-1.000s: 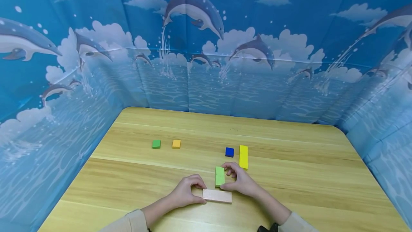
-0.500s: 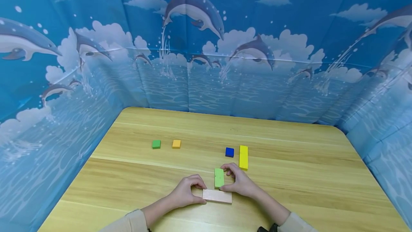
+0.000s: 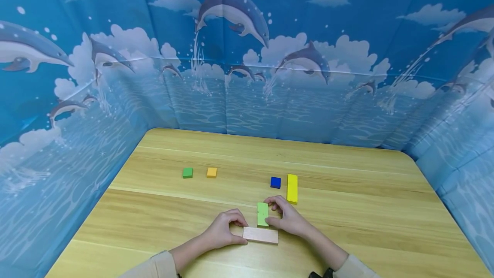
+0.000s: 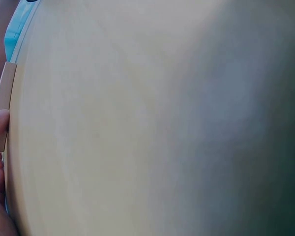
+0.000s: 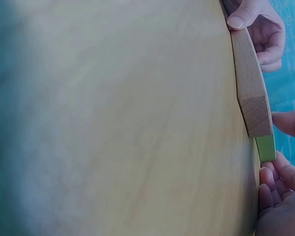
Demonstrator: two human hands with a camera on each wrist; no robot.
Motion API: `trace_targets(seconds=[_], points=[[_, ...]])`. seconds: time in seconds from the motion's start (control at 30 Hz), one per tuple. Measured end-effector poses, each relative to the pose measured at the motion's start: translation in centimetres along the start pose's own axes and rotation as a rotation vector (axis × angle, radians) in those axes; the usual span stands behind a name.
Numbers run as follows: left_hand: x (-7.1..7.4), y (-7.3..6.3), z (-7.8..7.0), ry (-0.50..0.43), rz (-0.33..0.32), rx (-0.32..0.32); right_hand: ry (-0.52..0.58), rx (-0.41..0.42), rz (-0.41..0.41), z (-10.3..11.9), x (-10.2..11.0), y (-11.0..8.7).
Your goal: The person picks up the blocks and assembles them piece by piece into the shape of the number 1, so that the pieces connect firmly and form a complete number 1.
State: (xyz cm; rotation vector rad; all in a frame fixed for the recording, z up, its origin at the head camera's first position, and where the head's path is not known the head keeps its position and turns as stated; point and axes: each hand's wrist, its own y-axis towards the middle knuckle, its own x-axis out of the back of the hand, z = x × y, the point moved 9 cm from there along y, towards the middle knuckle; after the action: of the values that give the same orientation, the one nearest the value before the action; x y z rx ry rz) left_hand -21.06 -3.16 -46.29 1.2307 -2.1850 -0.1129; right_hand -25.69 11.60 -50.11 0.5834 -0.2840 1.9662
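Observation:
A plain wooden block (image 3: pixel 262 235) lies crosswise near the front of the table. My left hand (image 3: pixel 225 228) pinches its left end between thumb and fingers; the right wrist view shows that thumb on the wooden block (image 5: pixel 247 69). Just beyond the block lies a light green block (image 3: pixel 262 214), lengthwise, its near end close to the wooden one. My right hand (image 3: pixel 287 217) holds the light green block from its right side, fingertips at the far corner and thumb on the near right edge. In the right wrist view the green block (image 5: pixel 266 148) is mostly hidden behind the wooden one.
Beyond the right hand lie a small blue block (image 3: pixel 275 182) and a long yellow block (image 3: pixel 292 188). Farther left sit a small green block (image 3: pixel 187 173) and a small orange block (image 3: pixel 212 172). A dolphin-print curtain (image 3: pixel 247 98) surrounds the wooden table (image 3: pixel 154 209).
My right hand has drawn the light green block slightly toward me, nearer the wooden block. Its thumb has shifted from the near corner up onto the right edge. My left hand stays put.

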Motion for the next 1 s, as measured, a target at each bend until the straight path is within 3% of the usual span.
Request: trace_targets(seconds=[1.0], points=[[0.28, 0.15, -0.02, 0.004, 0.003, -0.009, 0.032, -0.049, 0.031, 0.36, -0.04, 0.13]])
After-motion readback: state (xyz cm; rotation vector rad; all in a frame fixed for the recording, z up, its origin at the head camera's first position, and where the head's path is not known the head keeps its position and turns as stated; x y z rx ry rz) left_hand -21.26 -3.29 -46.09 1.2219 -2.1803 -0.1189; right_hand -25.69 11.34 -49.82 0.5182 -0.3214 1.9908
